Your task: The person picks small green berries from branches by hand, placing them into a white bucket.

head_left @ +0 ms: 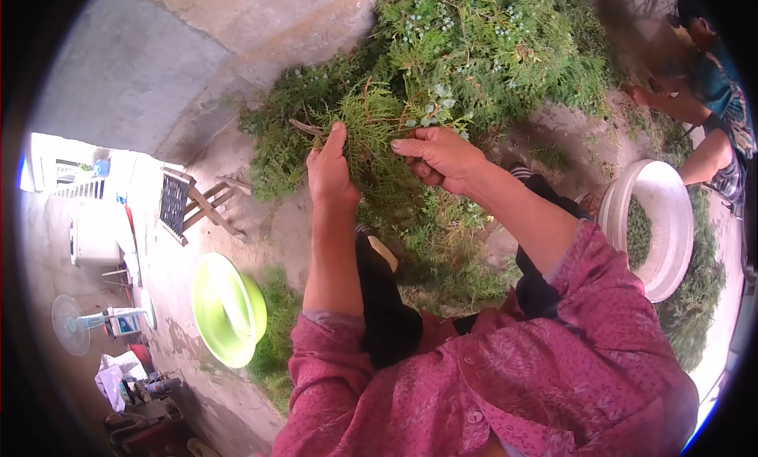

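Note:
My left hand (332, 169) is closed round a woody stem of a green conifer branch (371, 129), the thumb pointing up. At the right side of that branch is my right hand (438, 155), thumb and fingers pinched together by a thin reddish twig. Whatever lies between those fingertips is too small to make out. Pale bluish berries (440, 102) show just above the right hand. Behind both hands rises a big heap of cut conifer branches (489, 46) with more berries on it.
A white bucket (683, 228) with green bits inside stands at the right, near another person (718, 102). On the left are a lime-green basin (225, 307), a folding stool (197, 204) and a fan (73, 324). Loose greenery (450, 260) lies around my feet.

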